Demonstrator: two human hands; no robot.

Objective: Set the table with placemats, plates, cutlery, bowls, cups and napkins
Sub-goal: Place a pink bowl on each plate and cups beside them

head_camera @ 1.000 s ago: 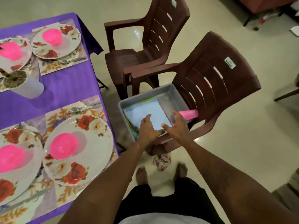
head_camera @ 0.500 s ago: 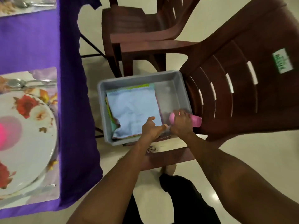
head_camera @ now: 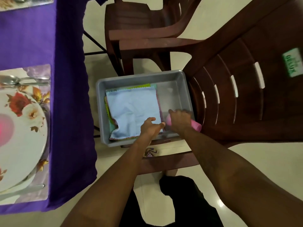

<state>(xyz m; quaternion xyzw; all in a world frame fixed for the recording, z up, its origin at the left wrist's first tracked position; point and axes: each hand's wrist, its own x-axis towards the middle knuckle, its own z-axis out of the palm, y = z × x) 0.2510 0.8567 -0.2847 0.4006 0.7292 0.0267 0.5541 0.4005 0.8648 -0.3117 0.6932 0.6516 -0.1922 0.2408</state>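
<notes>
A grey bin [head_camera: 139,77] stands on the seat of a brown plastic chair [head_camera: 246,89]. Inside lies a stack of cloth napkins, a light blue one [head_camera: 132,110] on top. My left hand [head_camera: 150,127] rests on the near right corner of the blue napkin, thumb and fingers closing on its edge. My right hand [head_camera: 179,119] grips a pink cup [head_camera: 196,126] lying sideways at the bin's near right corner. On the purple table at the left, a floral plate [head_camera: 24,128] holds a pink bowl [head_camera: 5,128] on a placemat.
A spoon and fork [head_camera: 19,80] lie above the plate and a knife [head_camera: 21,192] below it. A second brown chair [head_camera: 139,28] stands behind the bin's chair. A crumpled wrapper [head_camera: 150,152] lies on the floor under the seat. My legs are below.
The camera has leaned in over the bin, so the table slid out to the left. My right hand closed over the pink cup; my left hand stayed on the blue napkin's corner.
</notes>
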